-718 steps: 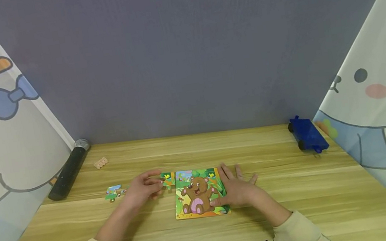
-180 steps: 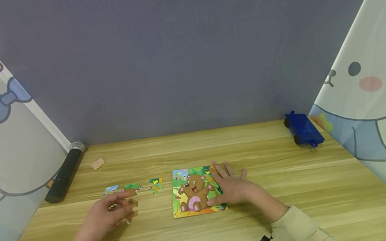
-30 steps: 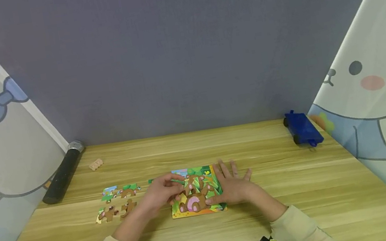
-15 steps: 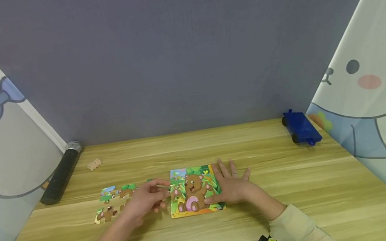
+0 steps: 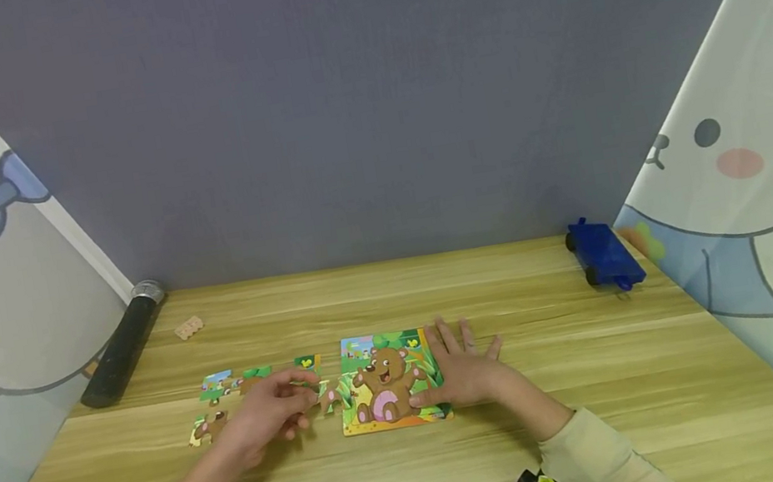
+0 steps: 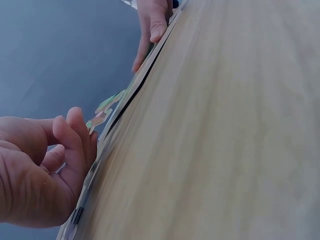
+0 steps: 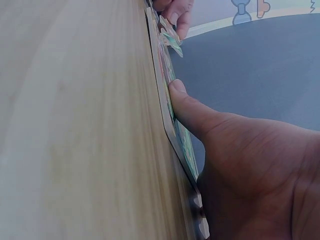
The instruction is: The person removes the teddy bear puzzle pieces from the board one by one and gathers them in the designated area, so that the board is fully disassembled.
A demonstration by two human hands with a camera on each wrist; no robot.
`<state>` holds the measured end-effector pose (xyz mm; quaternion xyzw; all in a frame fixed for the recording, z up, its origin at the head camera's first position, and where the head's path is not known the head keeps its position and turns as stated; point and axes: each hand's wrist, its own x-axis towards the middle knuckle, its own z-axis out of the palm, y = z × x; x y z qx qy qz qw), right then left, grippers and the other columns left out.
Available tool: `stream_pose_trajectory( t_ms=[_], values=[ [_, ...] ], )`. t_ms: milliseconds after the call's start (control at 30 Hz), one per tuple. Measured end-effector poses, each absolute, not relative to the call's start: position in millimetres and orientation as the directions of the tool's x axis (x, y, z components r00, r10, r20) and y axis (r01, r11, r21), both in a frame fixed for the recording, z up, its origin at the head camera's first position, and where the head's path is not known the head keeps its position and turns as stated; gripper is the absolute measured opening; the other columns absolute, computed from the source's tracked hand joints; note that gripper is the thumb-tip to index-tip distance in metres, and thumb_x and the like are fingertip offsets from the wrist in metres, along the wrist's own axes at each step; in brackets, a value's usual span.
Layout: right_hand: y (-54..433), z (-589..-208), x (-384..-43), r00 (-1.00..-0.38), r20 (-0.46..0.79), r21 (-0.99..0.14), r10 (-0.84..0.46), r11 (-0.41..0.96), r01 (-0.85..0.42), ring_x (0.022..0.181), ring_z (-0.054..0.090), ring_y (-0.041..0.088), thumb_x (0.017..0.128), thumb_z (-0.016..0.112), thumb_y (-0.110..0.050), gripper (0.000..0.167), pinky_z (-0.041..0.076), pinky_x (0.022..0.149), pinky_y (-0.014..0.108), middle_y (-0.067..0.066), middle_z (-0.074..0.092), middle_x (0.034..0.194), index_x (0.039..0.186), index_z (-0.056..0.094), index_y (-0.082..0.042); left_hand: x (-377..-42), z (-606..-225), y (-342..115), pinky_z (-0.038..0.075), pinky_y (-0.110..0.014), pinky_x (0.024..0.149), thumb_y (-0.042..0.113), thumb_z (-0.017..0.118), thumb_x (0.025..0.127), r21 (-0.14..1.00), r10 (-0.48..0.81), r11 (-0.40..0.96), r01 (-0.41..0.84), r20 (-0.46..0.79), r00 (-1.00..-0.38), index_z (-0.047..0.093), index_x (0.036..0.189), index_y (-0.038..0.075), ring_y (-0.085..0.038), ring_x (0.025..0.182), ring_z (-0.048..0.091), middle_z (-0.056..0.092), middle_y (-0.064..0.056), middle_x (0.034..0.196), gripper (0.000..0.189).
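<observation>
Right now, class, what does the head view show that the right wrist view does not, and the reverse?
Only the head view: the microphone, the blue toy cart and the bear picture. Only the right wrist view: the edge of the board, close up and side-on. Both: the left hand pinching a puzzle piece, the right hand touching the board, and the table.

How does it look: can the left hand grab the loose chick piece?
Probably not yet: though the chick piece lies close, the left hand pinches another puzzle piece, likely needing setting down first.
</observation>
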<state>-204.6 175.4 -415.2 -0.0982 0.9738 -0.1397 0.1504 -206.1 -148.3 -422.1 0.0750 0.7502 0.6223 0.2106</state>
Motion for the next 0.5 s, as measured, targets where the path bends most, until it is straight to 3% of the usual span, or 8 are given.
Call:
stream_pose_trajectory(
  t_ms=[500],
  values=[
    [175.9,-416.0,-204.7,-0.936,-0.263,-0.319,-0.235,0.936,-0.145,0.149,-0.008,0.048,0.080,0.068,-0.074,0.121,-0.004,0.097,0.087,0.015,-0.001,0.168,0.163,0.008,-0.009,-203.4,-418.7,-169.4,0.040,-0.017,0.046,0.006,0.062,0.099,0.960,0.398,0.249,-0.128,-0.222,-0.890,0.055,0.130,-0.008,-0.010,0.058,0.055,0.063,-0.012,0.092,0.035]
  ],
)
